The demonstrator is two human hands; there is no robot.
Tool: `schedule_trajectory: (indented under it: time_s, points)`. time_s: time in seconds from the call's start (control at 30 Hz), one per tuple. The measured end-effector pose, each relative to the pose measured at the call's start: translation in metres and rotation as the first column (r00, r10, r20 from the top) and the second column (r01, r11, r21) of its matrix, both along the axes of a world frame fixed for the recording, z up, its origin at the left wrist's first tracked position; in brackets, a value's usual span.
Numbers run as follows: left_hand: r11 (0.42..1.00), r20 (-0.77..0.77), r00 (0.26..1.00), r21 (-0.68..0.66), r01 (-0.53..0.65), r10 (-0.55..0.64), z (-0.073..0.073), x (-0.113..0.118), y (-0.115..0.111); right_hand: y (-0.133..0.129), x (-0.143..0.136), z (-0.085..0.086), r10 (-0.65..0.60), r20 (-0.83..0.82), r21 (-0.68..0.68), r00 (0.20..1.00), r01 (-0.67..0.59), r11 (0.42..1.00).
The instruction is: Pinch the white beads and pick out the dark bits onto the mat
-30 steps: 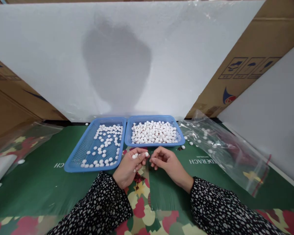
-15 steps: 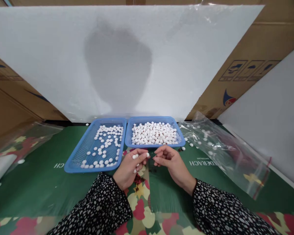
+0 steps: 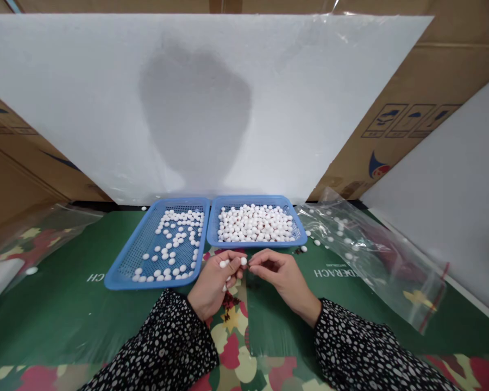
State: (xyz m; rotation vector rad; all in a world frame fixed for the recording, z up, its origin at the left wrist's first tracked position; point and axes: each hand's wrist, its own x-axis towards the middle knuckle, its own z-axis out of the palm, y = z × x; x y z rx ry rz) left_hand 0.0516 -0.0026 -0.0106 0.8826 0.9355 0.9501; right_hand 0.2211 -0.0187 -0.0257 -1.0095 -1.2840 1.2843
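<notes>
Small white balls are held in my left hand (image 3: 211, 287), which is closed. One white ball (image 3: 243, 261) is pinched at its thumb and fingertip, and several more show between the curled fingers. My right hand (image 3: 286, 279) faces it from the right, thumb and forefinger pressed together close beside that ball. Whatever the right fingertips hold is too small to make out. Dark red bits (image 3: 230, 302) lie on the table below the left hand. Just beyond the hands, a blue basket (image 3: 252, 244) bears a heap of white balls with reddish specks.
A second blue basket (image 3: 120, 274), with white balls scattered in it, stands at the left. Clear plastic bags lie on both sides; the right bag (image 3: 385, 277) has loose white balls near it. A white board (image 3: 293, 108) and cardboard (image 3: 395, 70) rise behind the green table covering (image 3: 57, 315).
My right hand has moved left, bringing its fingertips close to the pinched ball. Its thumb and forefinger have come together. The left hand stays nearly in place.
</notes>
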Motion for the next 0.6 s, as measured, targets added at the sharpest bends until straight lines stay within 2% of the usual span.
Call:
schedule_trajectory:
  time_s: [0.3, 0.6]
  points:
    - [0.999, -0.001, 0.999, -0.006, 0.043, -0.043, -0.0020, 0.0006, -0.0012, 0.0016, -0.0014, -0.0060, -0.022, 0.074, 0.148, 0.997, 0.011, 0.989]
    - [0.996, -0.066, 0.996, 0.057, -0.064, 0.068, -0.0029, 0.0041, -0.0027, -0.0033, -0.0055, -0.0079, -0.116, 0.155, 0.243, 0.981, 0.076, 0.967]
